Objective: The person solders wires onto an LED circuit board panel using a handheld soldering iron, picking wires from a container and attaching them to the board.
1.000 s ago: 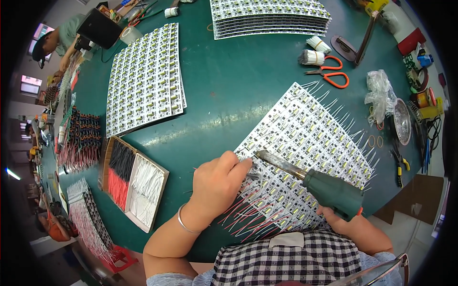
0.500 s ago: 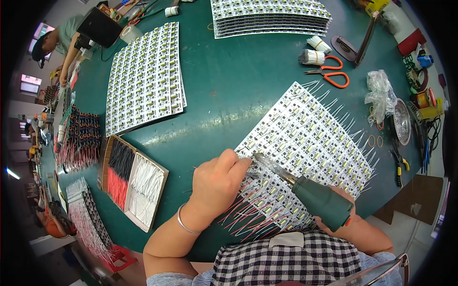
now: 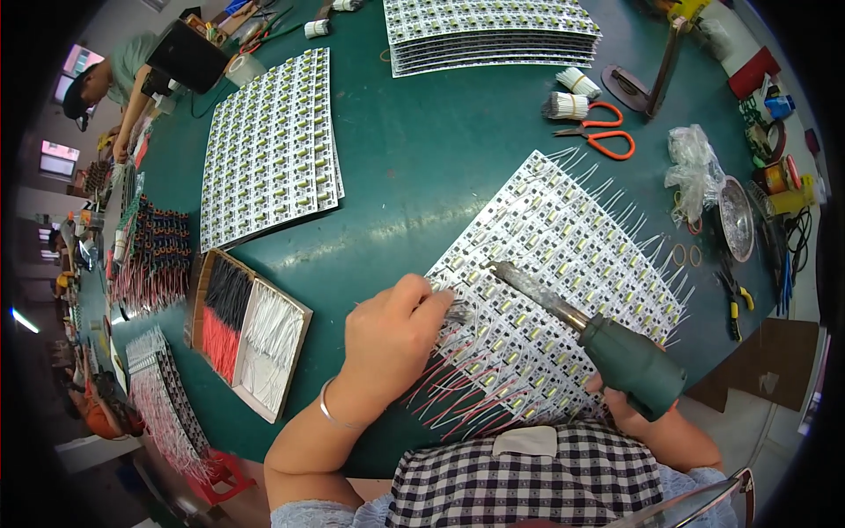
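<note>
Near the front edge of the green table point(image 3: 414, 167), the left hand point(image 3: 387, 339) pinches thin wires point(image 3: 458, 312) against the white circuit panel point(image 3: 554, 290), fingers pressed together. The right hand point(image 3: 629, 409), mostly hidden, wraps shut around the green soldering iron point(image 3: 598, 339), whose tip sits just beside those fingertips. A slip could burn them or bridge neighbouring pads

hands point(image 3: 387, 339): 2 | scissors point(image 3: 598, 132): 1 | soldering iron point(image 3: 607, 348): 1 | wire trays point(image 3: 246, 330): 1 (three wire colours)
</note>
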Demonstrator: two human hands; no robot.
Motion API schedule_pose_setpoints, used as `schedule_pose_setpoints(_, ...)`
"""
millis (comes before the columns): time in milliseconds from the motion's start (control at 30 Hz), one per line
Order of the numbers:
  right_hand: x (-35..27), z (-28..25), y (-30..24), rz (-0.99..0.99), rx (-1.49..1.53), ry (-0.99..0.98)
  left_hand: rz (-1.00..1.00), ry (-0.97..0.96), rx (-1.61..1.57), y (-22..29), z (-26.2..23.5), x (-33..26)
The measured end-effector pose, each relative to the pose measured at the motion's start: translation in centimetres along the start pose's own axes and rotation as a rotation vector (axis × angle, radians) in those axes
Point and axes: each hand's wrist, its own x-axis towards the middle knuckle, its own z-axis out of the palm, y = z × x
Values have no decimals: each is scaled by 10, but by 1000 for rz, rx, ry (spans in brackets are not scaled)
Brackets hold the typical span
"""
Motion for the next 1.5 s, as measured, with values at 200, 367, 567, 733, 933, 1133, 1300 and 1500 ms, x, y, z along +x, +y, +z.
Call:
schedule_pose_setpoints(200, 1, -5, -4, 5, 12, 47, 57, 136, 1, 22, -32, -1)
schedule_pose_setpoints(367, -16, 3, 9, 50, -8, 23, 110, -13, 14, 18, -1, 2)
schedule_pose_setpoints(567, -30, 11, 10, 290, 121, -47, 95, -28, -25, 13, 15, -1)
schedule_pose_setpoints(733, -22, 8, 10, 165, 30, -117, 89, -35, -30, 11, 17, -2)
schedule_pose_setpoints(933, -13, 8, 5, 141, 65, -72, 78, -39, -33, 11, 17, -2)
schedule_pose_setpoints(1133, -20, 17, 8, 134, 54, 66, 75, -32, -41, 11, 18, -1)
schedule_pose_setpoints(1300, -15, 5, 1, 58, 60, 35, 59, -39, -41, 12, 17, -2)
schedule_pose_setpoints(1500, -15, -3, -1, -14, -38, 17, 26, -35, -17, 20, 1, 0)
